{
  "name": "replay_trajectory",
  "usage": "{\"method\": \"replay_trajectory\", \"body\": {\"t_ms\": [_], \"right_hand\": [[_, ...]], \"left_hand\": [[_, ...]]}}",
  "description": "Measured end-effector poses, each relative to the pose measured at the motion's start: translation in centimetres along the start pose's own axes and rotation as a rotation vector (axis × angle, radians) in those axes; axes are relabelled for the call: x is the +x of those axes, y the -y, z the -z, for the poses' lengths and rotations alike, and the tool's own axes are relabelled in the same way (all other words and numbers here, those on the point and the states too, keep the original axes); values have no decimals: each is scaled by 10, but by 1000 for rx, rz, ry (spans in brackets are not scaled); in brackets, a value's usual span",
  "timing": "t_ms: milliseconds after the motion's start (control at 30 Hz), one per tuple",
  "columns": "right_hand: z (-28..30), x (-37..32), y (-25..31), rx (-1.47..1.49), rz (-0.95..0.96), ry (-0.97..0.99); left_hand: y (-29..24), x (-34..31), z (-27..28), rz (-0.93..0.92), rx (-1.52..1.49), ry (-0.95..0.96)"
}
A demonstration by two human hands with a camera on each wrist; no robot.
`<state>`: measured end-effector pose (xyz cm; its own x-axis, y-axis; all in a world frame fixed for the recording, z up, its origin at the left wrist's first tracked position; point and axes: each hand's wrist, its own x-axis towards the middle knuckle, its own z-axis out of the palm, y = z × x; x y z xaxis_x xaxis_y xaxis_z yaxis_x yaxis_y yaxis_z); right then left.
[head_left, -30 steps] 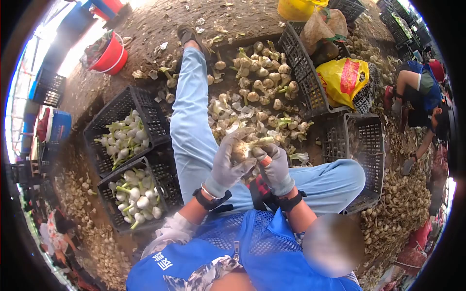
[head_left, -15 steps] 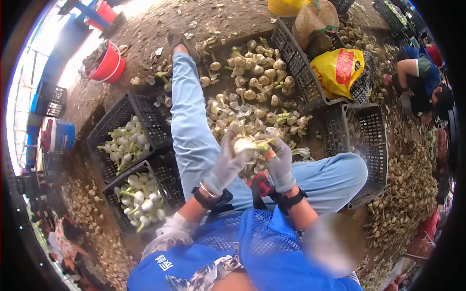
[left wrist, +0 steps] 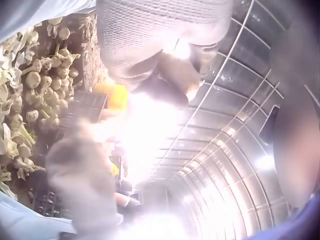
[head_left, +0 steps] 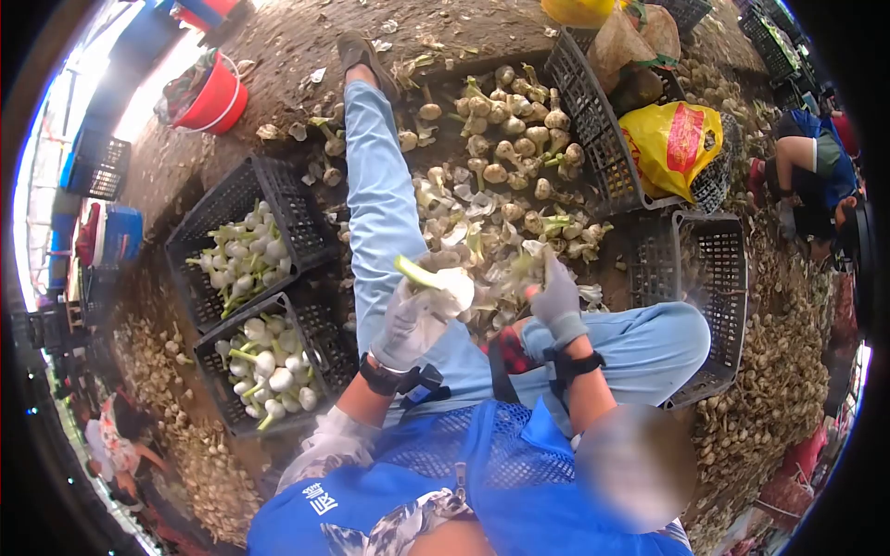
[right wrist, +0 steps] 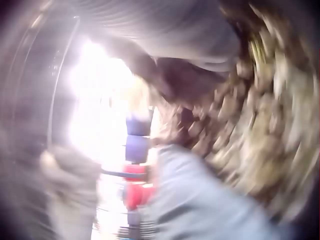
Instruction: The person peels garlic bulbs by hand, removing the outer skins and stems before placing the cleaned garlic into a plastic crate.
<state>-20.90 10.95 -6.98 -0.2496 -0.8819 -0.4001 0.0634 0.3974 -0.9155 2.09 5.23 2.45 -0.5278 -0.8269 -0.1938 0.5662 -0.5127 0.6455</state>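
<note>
Count: 2 gloved hands, 1 garlic bulb (head_left: pixel 452 285) held, 4 black crates close by, 1 red bucket (head_left: pixel 211 100), 1 yellow plastic bag (head_left: pixel 669 148); loose garlic (head_left: pixel 519 153) overlaps too much for an exact number. Clock positions read from the held bulb, head view. Left hand (head_left: pixel 408 326): fingers curled in around the bulb, gripping it; bulb sits at the fingertip side, at 1–2 o'clock of the palm, its cut stem (head_left: pixel 417 271) tilted toward 10. Right hand (head_left: pixel 559 308) at 3 o'clock, apart from the bulb, fingertips by blurred papery scraps (head_left: pixel 528 264); how far its fingers are open, and whether they grasp anything, cannot be told. Bulb: round, smooth, white; stem thick, pale green. Gloves: pale knit, ribbed weave. Crates: perforated plastic, one (head_left: pixel 292 208) at 9–10 and one (head_left: pixel 317 338) at 8, both containing white stemmed bulbs; one (head_left: pixel 593 120) at 1–2 beneath the bag; one (head_left: pixel 730 306) at 3. Loose garlic: brownish, dirt-coated, heaped at 1 o'clock on the ground.
</note>
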Motion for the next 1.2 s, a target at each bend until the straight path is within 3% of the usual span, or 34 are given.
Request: {"method": "replay_trajectory", "body": {"t_ms": [133,233,267,300,400,500,600,700,833,933,1067,1167,1200], "right_hand": [[-25,-26,46,-173,194,63],[-45,-50,97,212,75,240],[-50,-53,107,259,-65,256],[-49,-52,101,411,-136,291],[-46,-44,80,840,-335,418],[-47,-48,82,1015,-393,400],[-52,-58,100,464,-121,229],[-53,-63,101,155,20,115],[-63,-55,81,258,111,81],[-61,-51,73,89,132,19],[-46,-48,45,-179,125,22],[-31,-45,24,-511,139,95],[-29,-43,28,-522,92,162]], "left_hand": [[0,-3,5,86,203,-18],[5,1,-6,68,279,2],[9,2,-5,27,338,16],[11,3,-4,-19,396,27],[3,-2,-1,73,281,-3],[1,-1,0,54,250,-10],[10,3,-2,-99,415,7],[13,8,-3,-344,582,24],[12,9,-13,-299,320,-59],[13,9,-13,-215,165,-204],[10,19,5,-266,-58,-95],[0,24,9,-111,-382,-102],[0,28,12,-150,-444,-96]]}}
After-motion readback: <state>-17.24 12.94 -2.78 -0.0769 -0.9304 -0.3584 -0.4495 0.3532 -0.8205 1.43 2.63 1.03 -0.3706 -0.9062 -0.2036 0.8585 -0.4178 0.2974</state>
